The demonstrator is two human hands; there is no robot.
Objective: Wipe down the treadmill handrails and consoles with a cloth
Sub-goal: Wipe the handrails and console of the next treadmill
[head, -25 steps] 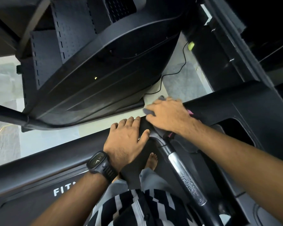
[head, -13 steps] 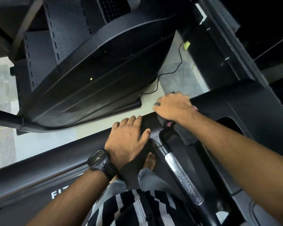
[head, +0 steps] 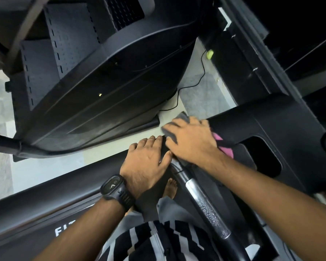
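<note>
right grip [head: 192, 140]: lay flat, fingers spread, pressing the cloth [head: 183, 116] down
cloth: grey and pink, on the console [head: 271, 119] top edge, under the right grip
left grip [head: 149, 157]: released, palm flat on the console, touching the right grip

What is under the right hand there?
A cloth, grey with a pink part, pressed flat against the black treadmill console by the right hand. The hand covers most of the cloth, so its middle and the surface beneath cannot be seen.
</note>
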